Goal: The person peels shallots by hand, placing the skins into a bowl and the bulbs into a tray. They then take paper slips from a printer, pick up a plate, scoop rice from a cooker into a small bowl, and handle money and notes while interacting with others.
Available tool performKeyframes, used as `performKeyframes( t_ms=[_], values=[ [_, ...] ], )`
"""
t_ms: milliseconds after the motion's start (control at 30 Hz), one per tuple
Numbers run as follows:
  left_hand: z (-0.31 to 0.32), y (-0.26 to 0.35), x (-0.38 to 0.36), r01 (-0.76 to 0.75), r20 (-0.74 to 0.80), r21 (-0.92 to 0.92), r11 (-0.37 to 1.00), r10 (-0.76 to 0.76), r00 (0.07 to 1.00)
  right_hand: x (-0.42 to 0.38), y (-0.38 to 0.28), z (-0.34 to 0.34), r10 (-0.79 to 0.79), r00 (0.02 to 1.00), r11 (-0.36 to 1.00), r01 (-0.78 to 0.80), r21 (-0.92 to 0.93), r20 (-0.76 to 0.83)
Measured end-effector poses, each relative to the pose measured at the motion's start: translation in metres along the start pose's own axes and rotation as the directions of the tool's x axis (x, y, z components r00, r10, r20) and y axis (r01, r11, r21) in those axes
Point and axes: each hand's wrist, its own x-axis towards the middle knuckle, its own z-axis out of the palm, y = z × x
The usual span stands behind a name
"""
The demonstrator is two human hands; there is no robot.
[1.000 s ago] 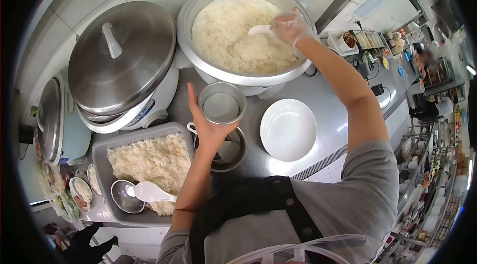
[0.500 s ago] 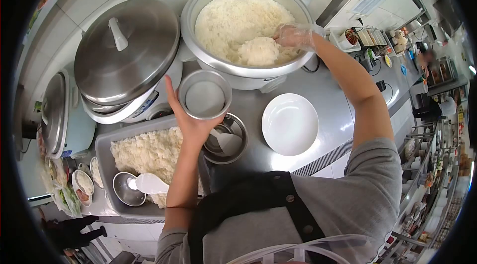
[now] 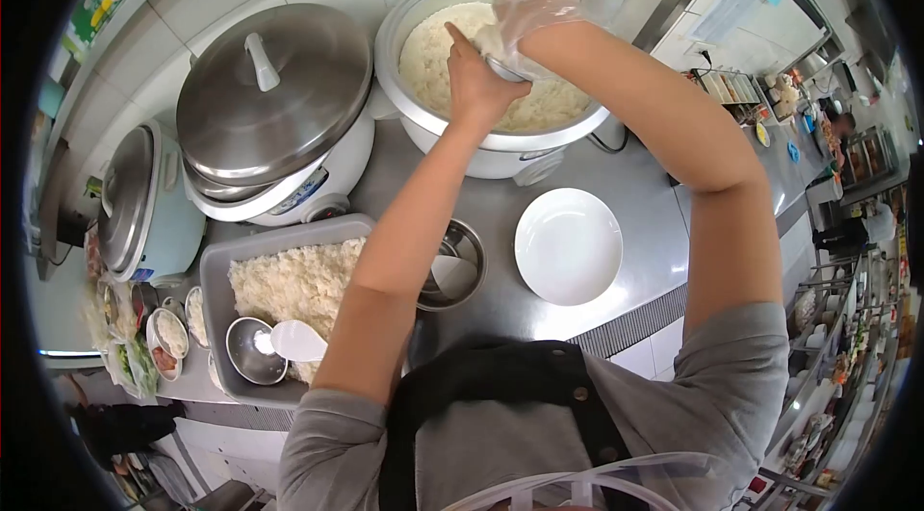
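My left hand (image 3: 481, 80) holds a metal bowl (image 3: 504, 70) tilted over the large open cooker of rice (image 3: 438, 47). Clear plastic covers my right hand (image 3: 541, 1), which is at the bowl's far side, above the cooker's right part. White rice shows between the right hand and the bowl. Its fingers are bent, and what lies under them is partly hidden. On the steel counter, nearer to me than the cooker, lies a white plate (image 3: 569, 246). A round metal container (image 3: 452, 266) with a white scoop stands left of the plate, partly behind my left arm.
A lidded cooker (image 3: 274, 97) stands left of the open one, with another (image 3: 144, 203) farther left. The grey tray (image 3: 217, 270) holds rice, a metal bowl (image 3: 256, 350) and a white paddle (image 3: 298, 342). Other people are at the lower left and far right.
My left hand has moved up and right, bringing the bowl over the cooker and tilting it. My right hand has risen out of the rice to the bowl. The view has shifted slightly.
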Motion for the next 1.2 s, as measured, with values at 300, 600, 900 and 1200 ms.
performKeyframes(
  t_ms=[300, 600, 900, 1200],
  values=[
    [-0.03, -0.039, 0.006, -0.134, -0.004, -0.454, 0.881, 0.149, 0.989, -0.045, 0.065, 0.036, -0.027, 0.962, 0.95, 0.11, 0.293, -0.272],
    [-0.051, -0.028, -0.015, -0.151, 0.115, -0.3, 0.942, 0.193, 0.974, -0.069, 0.014, 0.045, -0.166, 0.981, 0.793, 0.194, 0.577, -0.102],
    [-0.055, -0.015, -0.039, -0.157, -0.107, -0.238, 0.959, 0.135, 0.985, -0.097, -0.003, 0.028, -0.369, 0.925, 0.779, 0.359, 0.515, -0.087],
    [-0.054, -0.043, -0.023, -0.348, -0.119, -0.452, 0.821, 0.331, 0.936, -0.042, 0.053, 0.077, -0.202, 0.917, -0.077, -0.364, 0.928, 0.343]
  ],
)
